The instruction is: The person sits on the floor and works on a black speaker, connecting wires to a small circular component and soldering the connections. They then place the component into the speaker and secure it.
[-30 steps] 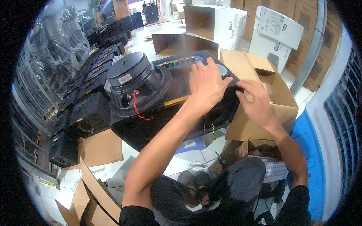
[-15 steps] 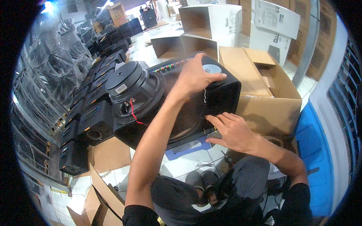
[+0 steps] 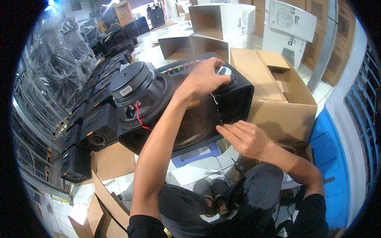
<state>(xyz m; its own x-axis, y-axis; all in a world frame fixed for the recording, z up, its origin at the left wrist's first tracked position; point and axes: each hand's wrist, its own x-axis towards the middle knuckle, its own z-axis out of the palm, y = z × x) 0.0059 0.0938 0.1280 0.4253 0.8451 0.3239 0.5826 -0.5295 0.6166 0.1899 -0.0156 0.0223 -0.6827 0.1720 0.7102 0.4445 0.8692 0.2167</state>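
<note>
The black speaker box (image 3: 239, 95) faces sideways with a large driver-free side in shadow. A silvery round part (image 3: 225, 71) (partly hidden) sits at its upper right; a thin twisted wire (image 3: 216, 104) runs downward.

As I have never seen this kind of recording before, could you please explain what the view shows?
There is no machine here, only a person's bare hands. The view comes from a fisheye camera worn on the head, looking down, so straight edges bend. Before the person is a black cabinet; a large speaker driver rests on it, magnet upward, with a red wire. The left hand grips a round silvery part at the cabinet's right end. The right hand appears to pinch a pale twisted wire.
</note>
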